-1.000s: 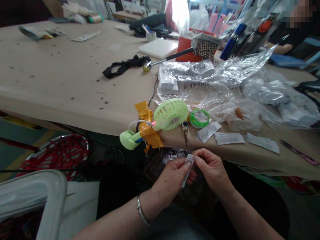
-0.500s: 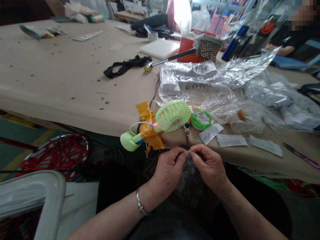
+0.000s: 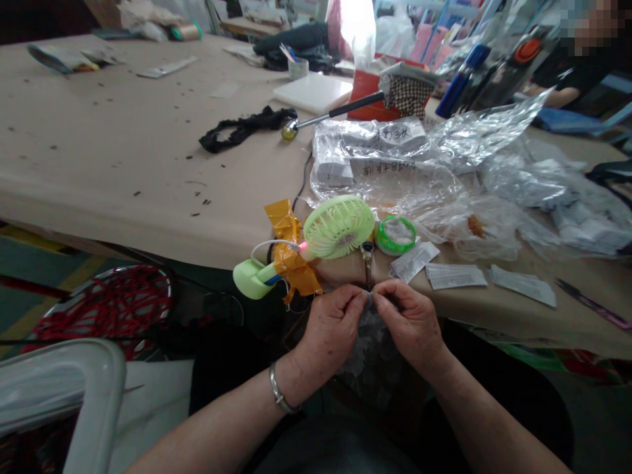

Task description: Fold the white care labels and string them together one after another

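My left hand (image 3: 330, 332), with a metal bangle at the wrist, pinches a small pale, filmy piece (image 3: 368, 299) between thumb and forefinger. Opposite it, my right hand (image 3: 412, 329) pinches the same piece, and the fingertips almost meet. Just beyond them a thin metal rod (image 3: 368, 271) with a black knob points at me from the table edge; whether the piece touches its tip I cannot tell. Below my hands lie several pale, filmy scraps (image 3: 370, 359), dim and partly hidden. Close by are a light green fan (image 3: 340, 227) and a green-rimmed round tub (image 3: 395, 235) with white stuff inside.
Brown tape (image 3: 291, 253) holds the fan at the table edge. Printed paper slips (image 3: 455, 276) and purple-handled snips (image 3: 592, 304) lie to the right. Behind them spread clear plastic bags (image 3: 395, 178). A red-strapped round stool (image 3: 99, 313) stands left; another person (image 3: 567, 72) sits at the far right.
Both hands have moved slightly up toward the rod, the pale piece still pinched between them. The whole view has shifted a little; the things on the table stay put.
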{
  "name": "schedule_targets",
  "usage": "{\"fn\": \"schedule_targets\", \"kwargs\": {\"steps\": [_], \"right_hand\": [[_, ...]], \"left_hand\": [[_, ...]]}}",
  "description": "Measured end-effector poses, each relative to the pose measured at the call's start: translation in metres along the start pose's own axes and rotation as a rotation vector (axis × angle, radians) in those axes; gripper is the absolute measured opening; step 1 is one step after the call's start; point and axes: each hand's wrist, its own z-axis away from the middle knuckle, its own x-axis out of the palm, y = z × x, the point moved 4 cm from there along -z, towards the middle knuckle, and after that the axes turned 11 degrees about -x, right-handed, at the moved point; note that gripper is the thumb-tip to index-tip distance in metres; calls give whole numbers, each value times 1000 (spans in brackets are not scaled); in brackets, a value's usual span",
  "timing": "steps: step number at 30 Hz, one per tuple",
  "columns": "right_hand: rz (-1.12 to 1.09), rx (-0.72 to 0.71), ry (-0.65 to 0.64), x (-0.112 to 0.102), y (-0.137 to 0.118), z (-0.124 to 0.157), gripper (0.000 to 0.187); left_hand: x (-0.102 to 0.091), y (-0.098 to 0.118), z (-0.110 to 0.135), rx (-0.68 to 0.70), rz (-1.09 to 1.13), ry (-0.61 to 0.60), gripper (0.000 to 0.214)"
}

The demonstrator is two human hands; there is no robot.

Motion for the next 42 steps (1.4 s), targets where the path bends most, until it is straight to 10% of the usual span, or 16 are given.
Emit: {"fn": "schedule_targets", "kwargs": {"steps": [15,25,31,42], "right_hand": [[17,-32,-24,-5,-5,11,8],[797,-425,10,-49,4,8,32],[825,-467,46,-47,16,7,20],[456,-670,-16,-45,-14,50,15]], "left_hand": [[-1,5,8,-24,26,-36,19],[5,-37,4,-68,36,-30,23],[17,-40,8,-149,-4,-108,17],[67,2,17,-664,991,-567,24]]}}
